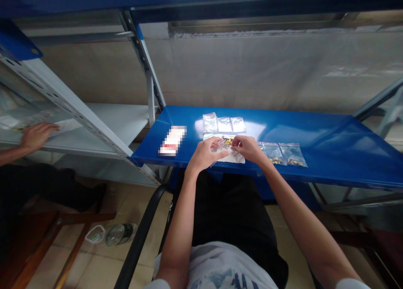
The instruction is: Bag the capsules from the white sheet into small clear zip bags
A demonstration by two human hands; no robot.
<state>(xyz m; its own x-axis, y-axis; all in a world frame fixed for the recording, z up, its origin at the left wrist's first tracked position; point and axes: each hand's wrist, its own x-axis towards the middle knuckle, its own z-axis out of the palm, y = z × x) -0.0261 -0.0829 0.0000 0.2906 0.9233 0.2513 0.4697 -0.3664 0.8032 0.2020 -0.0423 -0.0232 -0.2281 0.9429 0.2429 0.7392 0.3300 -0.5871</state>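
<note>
My left hand [206, 154] is closed on a clear plastic bag [224, 145] over a white sheet [236, 157]. Small yellow and dark pieces [229, 141] show between my two hands; whether they lie inside the bag or on the sheet I cannot tell. My right hand [247, 147] is at the other side of them, thumb and fingers pinched together. What that pinch holds, if anything, is too small to see. Just right of it lie zip bags [295, 154] with similar yellow and dark pieces inside. Behind my hands, flat zip bags [223, 124] lie in a row.
The blue shelf [333, 142] carries a blurred-out white and red item [172, 141] on the left. A metal upright [78, 113] stands farther left. Beyond it another person's hand [39, 136] rests over a grey shelf. A large plastic bottle [119, 234] lies on the floor.
</note>
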